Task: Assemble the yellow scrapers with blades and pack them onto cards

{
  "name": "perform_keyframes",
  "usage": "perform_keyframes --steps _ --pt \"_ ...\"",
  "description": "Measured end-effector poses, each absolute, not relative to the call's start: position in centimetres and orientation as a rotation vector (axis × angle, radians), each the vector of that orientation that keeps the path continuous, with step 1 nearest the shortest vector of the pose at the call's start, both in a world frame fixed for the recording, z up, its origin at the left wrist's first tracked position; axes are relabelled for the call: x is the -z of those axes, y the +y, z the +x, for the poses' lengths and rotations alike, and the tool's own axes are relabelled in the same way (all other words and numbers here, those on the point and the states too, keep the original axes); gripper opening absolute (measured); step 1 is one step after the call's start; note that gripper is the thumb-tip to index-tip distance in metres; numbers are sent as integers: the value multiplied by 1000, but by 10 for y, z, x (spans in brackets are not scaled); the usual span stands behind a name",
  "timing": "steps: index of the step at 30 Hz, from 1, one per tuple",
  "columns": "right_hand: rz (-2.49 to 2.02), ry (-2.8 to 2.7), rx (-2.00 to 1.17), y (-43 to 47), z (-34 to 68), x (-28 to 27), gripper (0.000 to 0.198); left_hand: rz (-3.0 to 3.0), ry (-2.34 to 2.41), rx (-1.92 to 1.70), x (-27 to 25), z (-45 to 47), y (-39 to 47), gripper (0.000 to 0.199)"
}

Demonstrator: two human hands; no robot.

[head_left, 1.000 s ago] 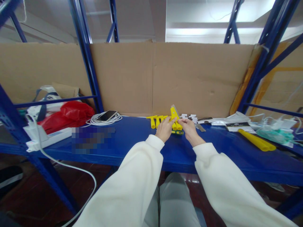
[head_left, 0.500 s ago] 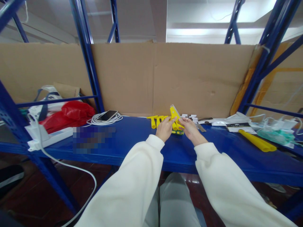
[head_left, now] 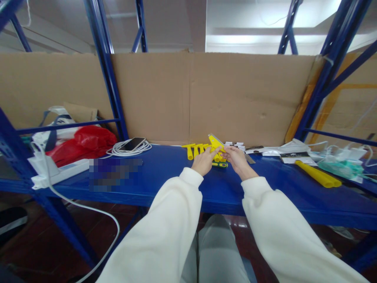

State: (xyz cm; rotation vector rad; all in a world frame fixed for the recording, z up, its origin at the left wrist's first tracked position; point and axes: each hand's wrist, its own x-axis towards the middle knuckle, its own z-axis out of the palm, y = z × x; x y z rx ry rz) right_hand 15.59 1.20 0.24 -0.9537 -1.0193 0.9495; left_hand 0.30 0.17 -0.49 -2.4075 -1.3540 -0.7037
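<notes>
A yellow scraper (head_left: 215, 141) with a thin pale strip along its edge is held above the blue shelf, tilted. My left hand (head_left: 203, 161) is closed around its lower left part. From the other side, my right hand (head_left: 236, 158) pinches it near the right end of the strip. More yellow T-shaped scraper pieces (head_left: 190, 152) stand in a row just left of and behind my hands. Under the held scraper lies a green and black object (head_left: 223, 165), partly covered. Behind my right hand are several small white-and-dark pieces (head_left: 235, 145) and a flat grey metal blade (head_left: 250, 158).
At right lie yellow tubes (head_left: 318, 174), a black-and-white packet (head_left: 297, 158) and a green plastic bag (head_left: 343, 168). At left are a phone (head_left: 134, 144) on a coiled white cable (head_left: 114, 150), a power strip (head_left: 73, 169) and a red bag (head_left: 88, 139). Cardboard (head_left: 153, 98) walls the back.
The scraper has tipped further to the left and sits slightly lower. Both hands have shifted a little with it, still gripping it. The whole view has moved slightly.
</notes>
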Motion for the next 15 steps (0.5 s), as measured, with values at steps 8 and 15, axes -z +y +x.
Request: perform_keyframes --steps 8,15 --pt "-1083 -1103 -711 31 184 -1 24 -2565 -1370 1006 7 2 8 73" --pt "-1883 -1070 57 41 262 21 15 -2854 -1808 2214 -3 10 9 74"
